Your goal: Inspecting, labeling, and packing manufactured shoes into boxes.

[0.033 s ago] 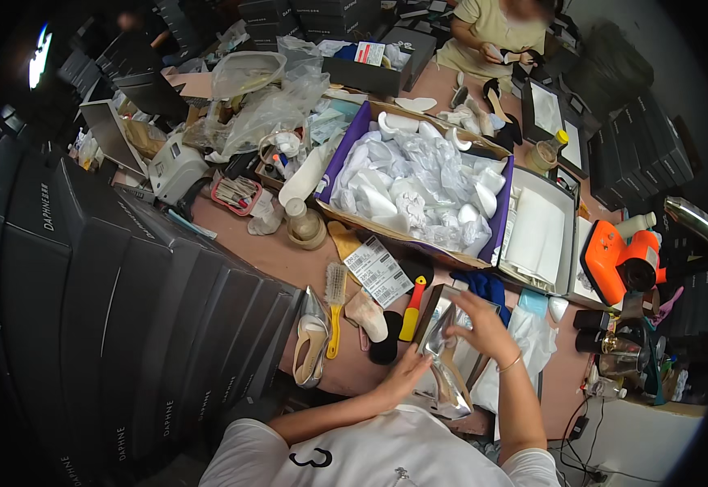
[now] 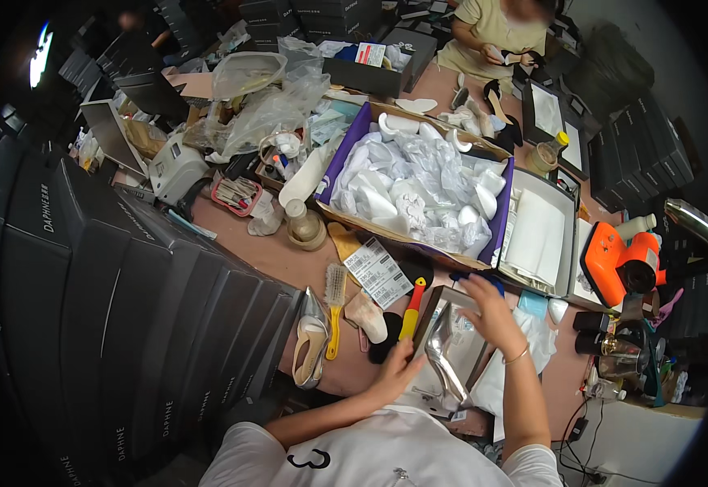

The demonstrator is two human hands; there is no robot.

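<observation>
A silver shoe (image 2: 445,361) lies on its side in an open shoebox (image 2: 478,371) just in front of me. At the box's left side rests my left hand (image 2: 397,375), its fingers stretched along the edge. My right hand (image 2: 496,321) is over the far right part of the box, fingers apart and holding nothing I can see. To the left of my left hand stand another silver shoe (image 2: 312,345) with a beige inside and a brush (image 2: 334,304) with a yellow handle. A red and yellow handled tool (image 2: 412,310) lies beside the box.
Beyond the shoebox stands a purple-edged carton (image 2: 496,223) full of white paper and shoe stuffing. Dark shoeboxes (image 2: 127,325) are stacked at the left. A sheet of labels (image 2: 378,272), a glass jar (image 2: 306,230) and an orange device (image 2: 606,264) are on the table. Another person (image 2: 496,40) works across it.
Both hands have come off the silver shoe, which now lies in the shoebox. My left hand has shifted left to the box's edge, and my right hand has moved up and to the right.
</observation>
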